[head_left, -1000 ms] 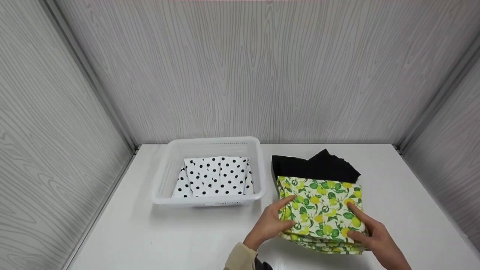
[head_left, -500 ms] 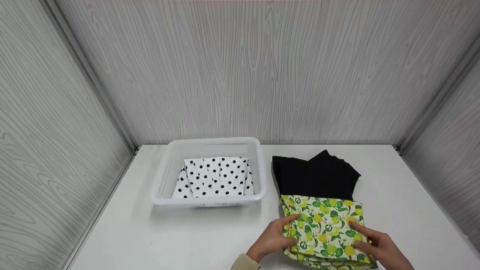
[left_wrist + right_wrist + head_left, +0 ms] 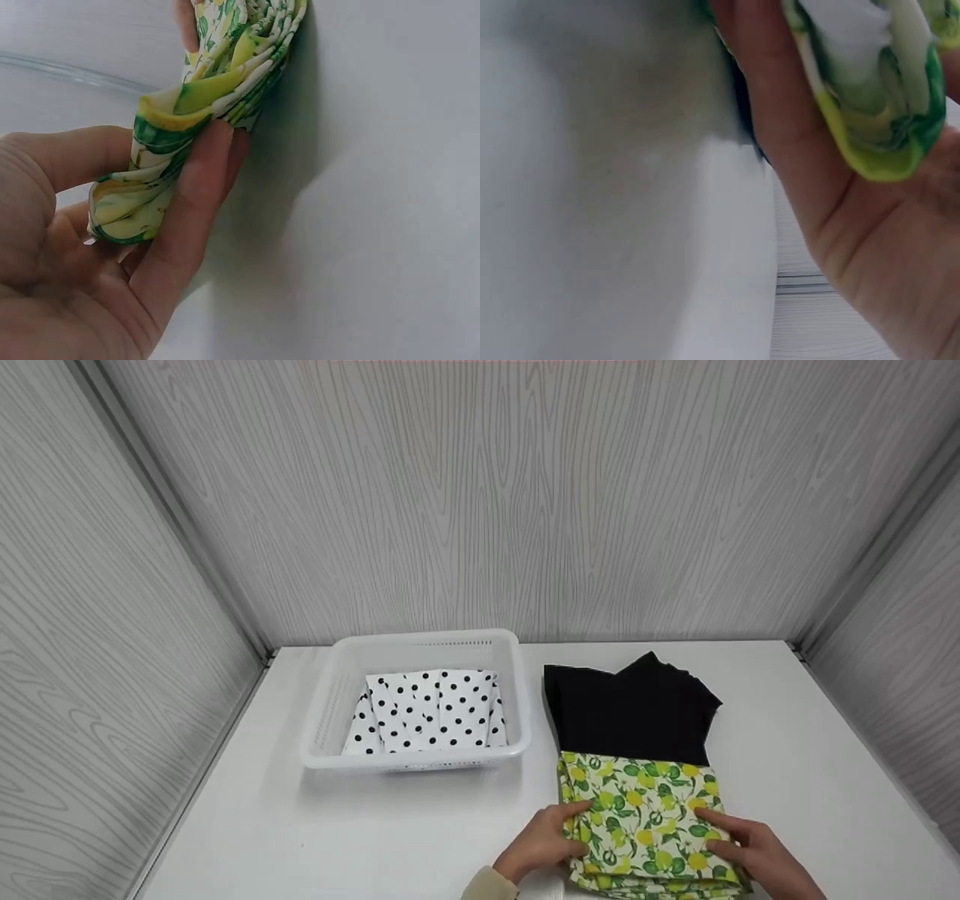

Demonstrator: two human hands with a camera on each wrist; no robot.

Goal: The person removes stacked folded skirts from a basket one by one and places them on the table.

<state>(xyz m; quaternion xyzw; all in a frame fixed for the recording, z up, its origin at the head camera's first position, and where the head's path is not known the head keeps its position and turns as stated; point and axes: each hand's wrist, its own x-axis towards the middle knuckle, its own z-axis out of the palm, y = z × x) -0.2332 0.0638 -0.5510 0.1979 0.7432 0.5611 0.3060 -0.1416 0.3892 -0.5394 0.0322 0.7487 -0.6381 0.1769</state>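
Observation:
A folded lemon-print cloth (image 3: 641, 825) in cream, yellow and green lies at the front right, in several layers. My left hand (image 3: 541, 841) grips its left edge, thumb on one side of the fold and fingers on the other, as the left wrist view shows. On the opposite edge, my right hand (image 3: 759, 849) holds the cloth the same way; its fingers (image 3: 780, 97) reach round the layers in the right wrist view. Directly behind is a folded black cloth (image 3: 634, 712), whose near edge meets or runs under the lemon print; which one is hidden.
To the left stands a white plastic basket (image 3: 416, 763) with slotted sides. Inside it lies a folded white cloth with black dots (image 3: 435, 712). All rest on a white table (image 3: 360, 840), enclosed by grey wood-grain panels (image 3: 480, 510) at the back and both sides.
Both hands have drawn the lemon-print cloth nearer to me, exposing more of the black cloth. Over the last half second it has barely shifted. The basket stays put.

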